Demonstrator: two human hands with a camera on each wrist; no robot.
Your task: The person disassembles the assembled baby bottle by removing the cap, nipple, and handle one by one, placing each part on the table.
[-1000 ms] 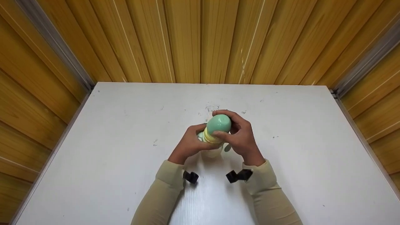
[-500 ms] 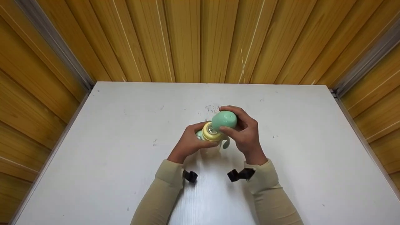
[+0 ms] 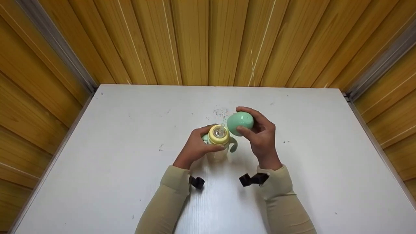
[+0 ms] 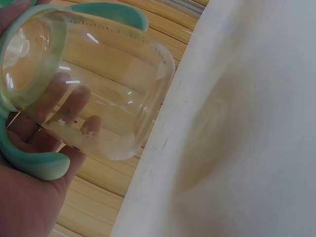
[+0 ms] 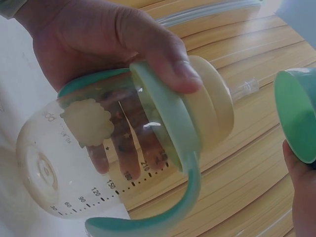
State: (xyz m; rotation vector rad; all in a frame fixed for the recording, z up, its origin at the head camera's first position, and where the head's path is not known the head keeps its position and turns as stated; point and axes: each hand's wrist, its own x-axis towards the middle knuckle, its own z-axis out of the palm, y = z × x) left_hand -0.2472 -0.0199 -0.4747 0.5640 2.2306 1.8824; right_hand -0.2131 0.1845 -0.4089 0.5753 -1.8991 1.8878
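My left hand (image 3: pixel 199 145) grips a clear baby bottle (image 5: pixel 74 148) near its neck, thumb along the yellow collar (image 5: pixel 212 98) and fingers behind the body. The bottle is raised off the table and has two green side handles (image 5: pixel 190 197). A clear spout (image 5: pixel 245 89) sticks out of the collar, uncovered. My right hand (image 3: pixel 261 139) holds a rounded green cap (image 3: pixel 240 123) between thumb and fingers, to the right of the bottle and apart from it. Its hollow opening shows in the right wrist view. Nothing can be seen inside the bottle except reflections.
The white table (image 3: pixel 113 146) spreads under both hands, with small dark scuffs on it. Wood-patterned panels (image 3: pixel 191 42) stand behind it and at both sides. A black wrist camera (image 3: pixel 197 182) is strapped to each sleeve.
The right hand has lifted the green cap off the bottle and carried it right and slightly away, baring the spout. The left hand holds the bottle in nearly the same place.
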